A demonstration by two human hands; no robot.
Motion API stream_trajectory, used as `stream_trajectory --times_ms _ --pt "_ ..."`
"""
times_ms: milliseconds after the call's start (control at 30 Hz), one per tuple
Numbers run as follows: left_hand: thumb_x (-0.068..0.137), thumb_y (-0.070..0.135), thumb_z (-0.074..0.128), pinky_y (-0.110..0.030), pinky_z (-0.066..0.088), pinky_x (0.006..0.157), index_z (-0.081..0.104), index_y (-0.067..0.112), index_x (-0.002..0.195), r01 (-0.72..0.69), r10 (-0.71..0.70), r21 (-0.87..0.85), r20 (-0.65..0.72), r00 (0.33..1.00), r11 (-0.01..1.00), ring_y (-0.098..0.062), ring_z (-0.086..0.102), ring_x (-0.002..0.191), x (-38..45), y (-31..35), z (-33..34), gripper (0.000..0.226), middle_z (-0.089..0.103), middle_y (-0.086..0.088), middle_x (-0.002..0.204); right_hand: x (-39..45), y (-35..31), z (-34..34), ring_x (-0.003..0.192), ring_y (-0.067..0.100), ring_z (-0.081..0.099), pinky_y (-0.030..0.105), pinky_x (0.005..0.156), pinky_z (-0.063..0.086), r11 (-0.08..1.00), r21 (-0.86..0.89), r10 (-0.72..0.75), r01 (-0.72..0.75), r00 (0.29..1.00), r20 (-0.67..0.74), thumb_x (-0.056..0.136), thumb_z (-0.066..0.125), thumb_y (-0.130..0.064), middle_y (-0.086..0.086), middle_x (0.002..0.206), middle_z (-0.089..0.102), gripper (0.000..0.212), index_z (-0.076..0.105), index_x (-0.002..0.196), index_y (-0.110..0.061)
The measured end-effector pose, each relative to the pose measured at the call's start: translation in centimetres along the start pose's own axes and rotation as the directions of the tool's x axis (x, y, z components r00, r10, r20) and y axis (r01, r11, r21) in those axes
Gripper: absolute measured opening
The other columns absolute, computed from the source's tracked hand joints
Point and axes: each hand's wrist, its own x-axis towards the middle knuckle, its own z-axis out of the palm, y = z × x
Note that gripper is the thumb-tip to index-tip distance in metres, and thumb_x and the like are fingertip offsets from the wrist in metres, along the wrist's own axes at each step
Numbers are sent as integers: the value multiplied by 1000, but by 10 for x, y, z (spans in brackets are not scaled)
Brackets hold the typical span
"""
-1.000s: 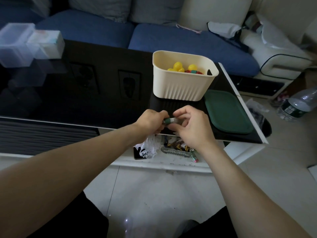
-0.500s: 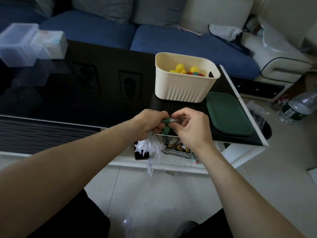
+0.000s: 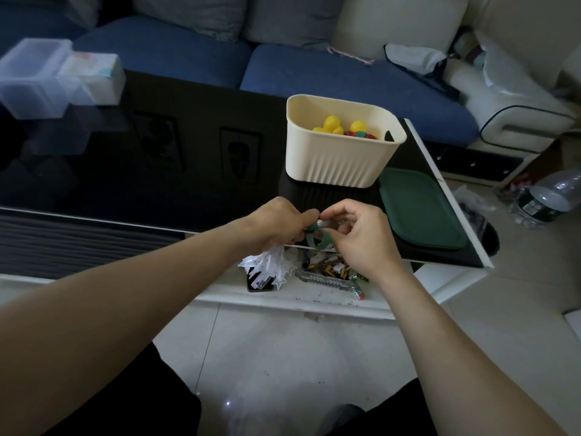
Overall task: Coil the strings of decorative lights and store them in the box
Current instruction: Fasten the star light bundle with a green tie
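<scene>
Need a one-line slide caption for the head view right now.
Both hands, left hand and right hand, wrap a green strap around bundled clear star lights before the cream box.

Single head-worn wide-angle view, looking forward and down, close over black tabletop [image 3: 157,171] edge, sofa [image 3: 314,73] beyond

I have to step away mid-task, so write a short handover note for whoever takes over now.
Left hand grips the bundled clear star lights, which hang below it. Right hand pinches a green tie strap looped at the bundle's top.
Cream box stands open on the black table, with yellow ball lights inside; green lid lies beside it.
Left: fasten strap, box the bundle.
</scene>
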Motion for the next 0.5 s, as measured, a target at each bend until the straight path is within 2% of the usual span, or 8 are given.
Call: stream_trajectory --times_ms 67,133,233,333,400,500 --pt "96 42 58 -31 46 69 68 1 78 15 -15 -23 -7 1000 1000 -16 50 60 1 -2 2 46 56 -3 60 0 3 -2 54 1 51 17 58 48 1000 0 7 -7 999 52 83 78 -2 -4 84 70 27 70 94 -24" --pt "97 41 58 -28 45 65 67 3 75 41 -44 -71 -37 998 997 -15 48 57 1 -3 5 44 55 -2 59 0 4 -3 58 3 56 19 60 47 1000 -12 7 -6 993 115 79 81 -2 -1 85 69 36 66 97 -29" --pt "98 36 57 -24 42 58 65 2 79 60 -72 -177 -64 995 982 -13 45 54 2 0 8 40 54 -3 60 -2 1 -3 60 6 60 16 61 48 999 -15 -43 45 992 119 69 90 -5 -6 87 66 41 68 101 -18" --pt "100 32 55 -23 42 56 67 -4 92 63 -78 -261 -47 996 963 -16 46 58 2 4 11 38 55 -7 66 -1 -3 1 63 10 58 14 62 48 991 -7 -137 137 990 28 68 92 -11 -5 106 67 27 72 84 -18" --pt "100 31 55 -21 37 49 65 -1 86 62 -74 -266 -35 997 962 -14 41 52 2 5 11 36 51 -5 59 0 -4 1 68 10 60 16 64 49 986 -9 -169 169 986 2 73 88 -9 -7 105 69 18 74 80 -17" --pt "100 30 56 -21 32 47 62 3 78 78 -82 -247 -4 997 966 -11 36 47 1 5 11 35 48 -2 54 0 -5 -1 87 11 61 16 76 49 956 -120 -272 268 962 -18 77 82 0 -11 96 68 16 75 84 -13"
